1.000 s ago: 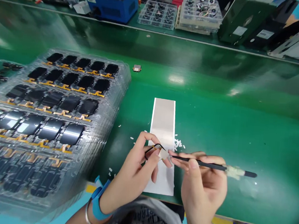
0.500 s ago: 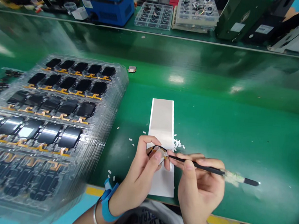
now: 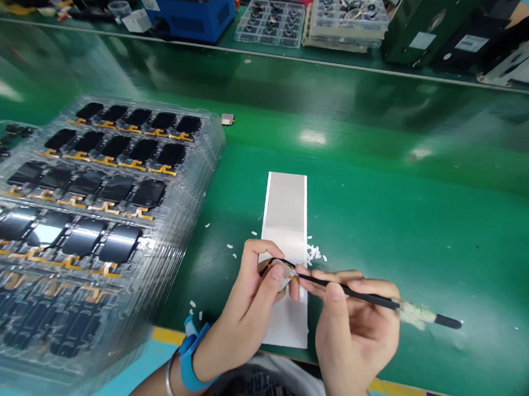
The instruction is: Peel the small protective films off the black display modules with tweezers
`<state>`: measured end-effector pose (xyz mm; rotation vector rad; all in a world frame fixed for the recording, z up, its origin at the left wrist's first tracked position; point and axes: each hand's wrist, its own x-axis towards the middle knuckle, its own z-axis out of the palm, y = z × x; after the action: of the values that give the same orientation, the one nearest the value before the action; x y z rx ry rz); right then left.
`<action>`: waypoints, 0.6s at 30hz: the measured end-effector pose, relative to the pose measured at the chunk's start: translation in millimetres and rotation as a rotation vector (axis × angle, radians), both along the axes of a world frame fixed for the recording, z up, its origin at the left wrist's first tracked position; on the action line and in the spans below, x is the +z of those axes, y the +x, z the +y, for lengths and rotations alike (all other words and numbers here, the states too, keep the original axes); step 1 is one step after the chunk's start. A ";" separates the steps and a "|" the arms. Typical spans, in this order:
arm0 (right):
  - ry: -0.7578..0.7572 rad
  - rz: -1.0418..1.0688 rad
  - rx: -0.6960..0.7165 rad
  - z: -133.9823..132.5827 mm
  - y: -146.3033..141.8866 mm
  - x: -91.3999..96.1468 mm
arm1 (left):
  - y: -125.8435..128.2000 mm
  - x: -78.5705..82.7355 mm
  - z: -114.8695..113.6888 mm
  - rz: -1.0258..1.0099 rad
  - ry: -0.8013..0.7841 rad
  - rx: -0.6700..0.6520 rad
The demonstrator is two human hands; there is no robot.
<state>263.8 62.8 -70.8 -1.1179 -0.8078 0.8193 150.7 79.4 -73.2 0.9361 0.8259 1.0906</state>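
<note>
My left hand (image 3: 249, 306) is closed round a small display module (image 3: 280, 275), gripping it between thumb and fingers. The module has a dark rim and a pale back facing me; fingers cover part of it. In my right hand (image 3: 357, 327) is a pair of slim black tweezers (image 3: 371, 298), held like a pen, with pale wrapping near the rear end. Their fine metal tip meets the module's right edge, by a bit of orange flex; the exact contact is too small to tell. Both hands are over a long grey-and-white strip sheet (image 3: 286, 206) on the green mat.
Stacked clear plastic trays (image 3: 204, 150) of display screens (image 3: 121, 243) fill the left side. White scraps (image 3: 315, 252) lie beside the sheet. One small part (image 3: 227, 119) sits behind the trays. A shelf at the back carries a blue machine (image 3: 188, 9) and compartment boxes (image 3: 271, 23).
The view has shifted slightly. Both hands keep nearly the same pose, and the tweezers' tip stays at the module's right edge.
</note>
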 end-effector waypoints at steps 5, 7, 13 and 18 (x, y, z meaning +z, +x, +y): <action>-0.007 -0.034 -0.011 0.0 -0.1 0.3 | 1.6 0.0 0.4 0.018 0.021 0.018; 0.000 -0.032 -0.011 0.1 -0.4 -0.6 | 2.1 0.4 0.3 0.035 0.034 0.029; 0.011 0.065 0.019 0.3 -1.0 1.4 | 0.9 2.6 4.2 0.132 0.038 0.064; -0.031 0.049 -0.071 -7.4 19.5 5.2 | -1.3 4.7 5.3 0.256 0.037 0.087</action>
<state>283.3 55.4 -65.6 -1.1438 -0.7134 0.7995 149.4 84.7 -68.6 1.0947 1.0670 1.0770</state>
